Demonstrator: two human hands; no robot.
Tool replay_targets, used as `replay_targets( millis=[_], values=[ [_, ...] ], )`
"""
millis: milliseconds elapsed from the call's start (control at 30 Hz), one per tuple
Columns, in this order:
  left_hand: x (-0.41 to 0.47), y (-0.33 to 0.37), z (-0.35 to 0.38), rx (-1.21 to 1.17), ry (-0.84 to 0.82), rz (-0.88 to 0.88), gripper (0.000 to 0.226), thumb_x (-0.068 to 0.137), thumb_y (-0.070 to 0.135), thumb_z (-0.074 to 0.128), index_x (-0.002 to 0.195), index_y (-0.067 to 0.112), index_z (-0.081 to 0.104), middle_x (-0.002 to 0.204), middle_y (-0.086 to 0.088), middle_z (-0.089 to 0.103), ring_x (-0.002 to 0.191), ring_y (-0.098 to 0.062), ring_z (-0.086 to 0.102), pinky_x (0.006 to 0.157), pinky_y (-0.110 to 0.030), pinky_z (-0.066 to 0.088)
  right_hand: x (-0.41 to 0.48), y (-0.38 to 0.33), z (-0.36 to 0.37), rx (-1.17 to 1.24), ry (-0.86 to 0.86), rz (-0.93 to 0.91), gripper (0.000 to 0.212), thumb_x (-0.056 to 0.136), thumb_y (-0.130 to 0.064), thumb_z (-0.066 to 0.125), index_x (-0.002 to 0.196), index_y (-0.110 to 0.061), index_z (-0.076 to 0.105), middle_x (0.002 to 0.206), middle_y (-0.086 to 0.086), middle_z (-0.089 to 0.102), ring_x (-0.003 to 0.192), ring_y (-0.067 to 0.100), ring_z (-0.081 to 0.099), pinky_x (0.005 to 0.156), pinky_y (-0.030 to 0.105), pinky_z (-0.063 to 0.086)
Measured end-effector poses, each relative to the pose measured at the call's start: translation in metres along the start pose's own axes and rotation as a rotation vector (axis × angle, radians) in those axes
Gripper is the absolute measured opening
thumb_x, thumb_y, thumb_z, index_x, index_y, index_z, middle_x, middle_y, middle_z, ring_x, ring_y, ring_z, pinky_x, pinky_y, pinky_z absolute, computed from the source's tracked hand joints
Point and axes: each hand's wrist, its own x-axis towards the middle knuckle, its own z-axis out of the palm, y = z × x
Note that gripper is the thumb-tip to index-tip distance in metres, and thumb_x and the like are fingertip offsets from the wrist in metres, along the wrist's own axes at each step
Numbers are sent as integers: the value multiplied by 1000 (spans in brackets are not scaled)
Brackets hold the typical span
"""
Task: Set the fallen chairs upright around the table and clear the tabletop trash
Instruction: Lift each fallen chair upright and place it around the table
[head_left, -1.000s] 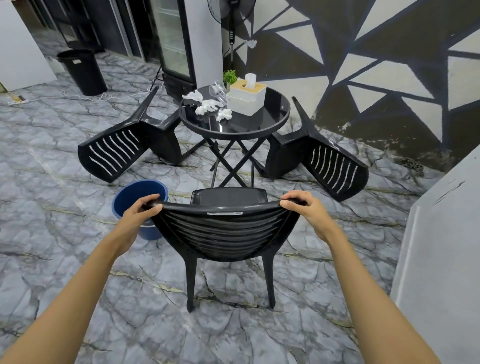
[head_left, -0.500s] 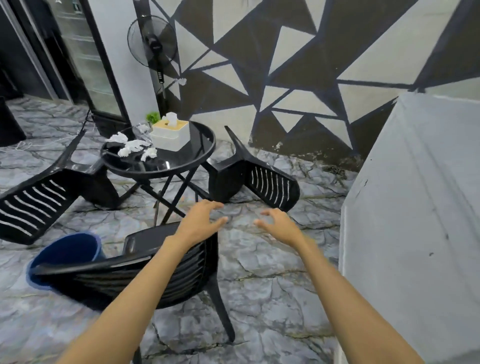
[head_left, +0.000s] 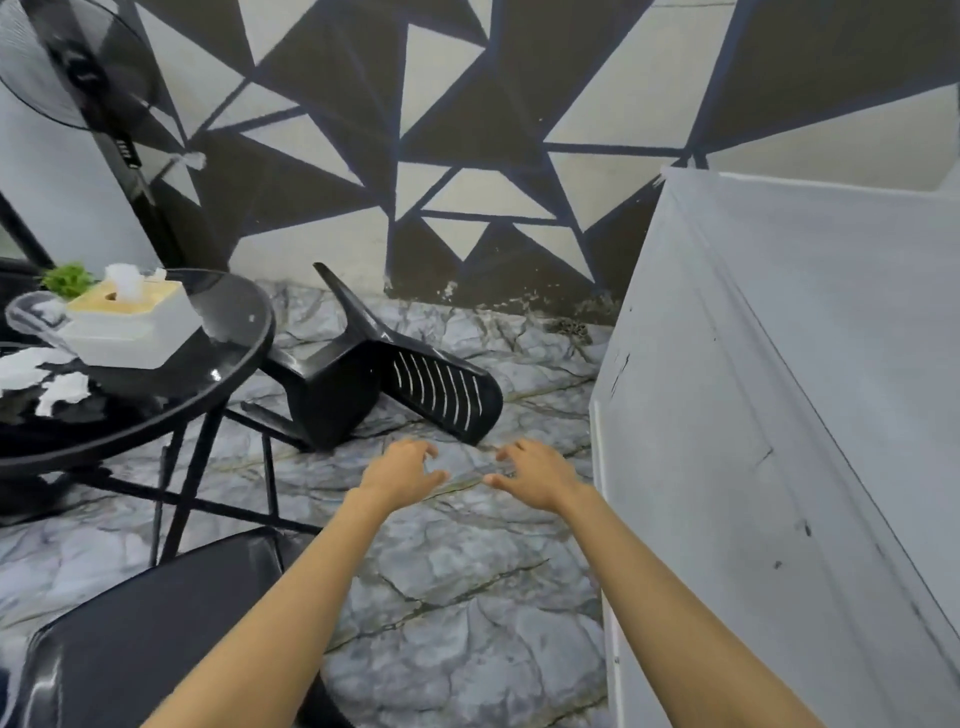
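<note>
While near chair (head_left: 156, 618) stands upright, fallen chair (head_left: 363, 384) lies unrighted, crumpled paper (head_left: 62, 389) litters table (head_left: 258, 338); left hand (head_left: 400, 470), right hand (head_left: 535, 475): empty, fingers loosely spread.

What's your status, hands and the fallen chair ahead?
Open and empty: left hand, right hand, held out toward fallen chair, not touching. Chair on its side beside table. Tabletop holds crumpled tissues. Close on right: grey panel.

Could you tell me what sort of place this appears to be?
Probably a small café or shop seating corner: a round glass-topped table with a tissue box, a tipped-over black plastic chair, and a standing fan by a geometric painted wall.
</note>
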Motion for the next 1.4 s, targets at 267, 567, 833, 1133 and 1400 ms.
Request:
replay_targets(
  millis=[267, 567, 833, 1133, 1400],
  values=[
    [145, 20, -18, -25, -85, -64, 49, 88, 41, 54, 128, 13, 47, 129, -10, 51, 119, -26, 49, 99, -41, 42, 120, 59, -43, -3, -90, 18, 58, 92, -52, 45, 135, -13, 44, 139, 12, 46, 127, 29, 43, 105, 39, 35],
    [288, 31, -35, -61, -38, -189, 47, 87, 41, 56, 125, 13, 51, 127, -11, 53, 119, -27, 48, 98, -39, 42, 277, 124, -98, -98, -208, -125, 59, 92, -52, 45, 136, -14, 44, 139, 13, 43, 129, 31, 39, 103, 41, 33],
    [387, 50, -70, -7, 83, -347, 45, 87, 45, 54, 123, 17, 52, 124, -7, 52, 120, -25, 46, 94, -38, 42, 413, 147, -162, -167, -253, -335, 55, 92, -54, 42, 127, -13, 49, 129, 14, 49, 123, 33, 44, 98, 41, 35],
    [486, 4, -98, 19, 170, -544, 52, 87, 47, 50, 133, 22, 41, 126, -7, 51, 118, -26, 47, 89, -39, 46, 569, 125, -187, -205, -340, -529, 59, 91, -53, 45, 136, -15, 41, 138, 13, 43, 130, 32, 39, 105, 43, 33],
    [547, -26, -127, 11, 257, -770, 57, 88, 48, 49, 136, 20, 37, 131, -5, 45, 122, -26, 43, 97, -37, 38, 687, 83, -206, -318, -469, -741, 62, 91, -55, 44, 137, -14, 41, 139, 13, 44, 129, 32, 41, 103, 42, 36]
  ],
)
